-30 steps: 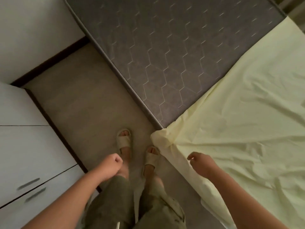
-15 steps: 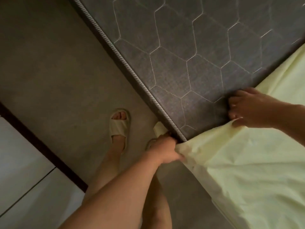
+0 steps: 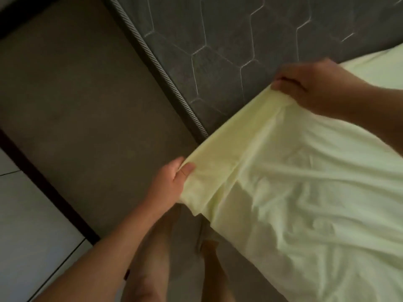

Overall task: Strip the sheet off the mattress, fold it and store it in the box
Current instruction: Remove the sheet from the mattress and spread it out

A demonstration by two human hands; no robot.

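The pale yellow sheet (image 3: 305, 192) covers the right part of the grey mattress (image 3: 229, 46) with its hexagon quilting; the rest of the mattress lies bare. My left hand (image 3: 172, 182) pinches the sheet's edge at the mattress side, thumb on top of the fabric. My right hand (image 3: 314, 83) grips the same edge farther back on the mattress top. Between both hands the edge is lifted and stretched into a taut band. No box is in view.
A white cabinet (image 3: 28, 225) with a dark plinth stands at the lower left. A strip of grey-brown floor (image 3: 87, 105) runs between it and the mattress's corded edge (image 3: 157, 62). My bare legs (image 3: 152, 258) stand on that strip.
Both hands have taken hold of the sheet's edge and raised it off the mattress. The edge has come back toward me, baring more mattress. The camera has leaned closer.
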